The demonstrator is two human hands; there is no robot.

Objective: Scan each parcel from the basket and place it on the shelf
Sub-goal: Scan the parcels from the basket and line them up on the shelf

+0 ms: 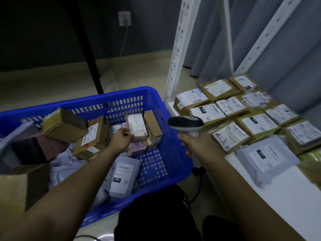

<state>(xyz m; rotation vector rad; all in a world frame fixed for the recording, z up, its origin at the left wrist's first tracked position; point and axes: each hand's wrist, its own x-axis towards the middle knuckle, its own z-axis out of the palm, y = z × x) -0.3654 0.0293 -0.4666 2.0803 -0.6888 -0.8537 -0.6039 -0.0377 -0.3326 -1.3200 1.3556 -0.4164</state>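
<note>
A blue plastic basket [161, 150] on the floor holds several parcels: brown cardboard boxes, pinkish packets and grey mailer bags. My left hand [121, 139] reaches into the basket and its fingers curl at the edge of a small white-labelled box [137, 126] standing upright near the far wall; a firm hold is not plain. My right hand [192, 145] grips the handle of a white and black barcode scanner [186, 124] over the basket's right rim. The white shelf [278, 193] at right carries several labelled parcels in rows.
White perforated shelf uprights [175, 54] rise beside the basket. A black table leg [86, 47] stands behind it, with a wall socket and cable beyond. A cardboard box [15, 186] sits at the lower left. Grey curtains hang behind the shelf. My dark-clothed knees are below.
</note>
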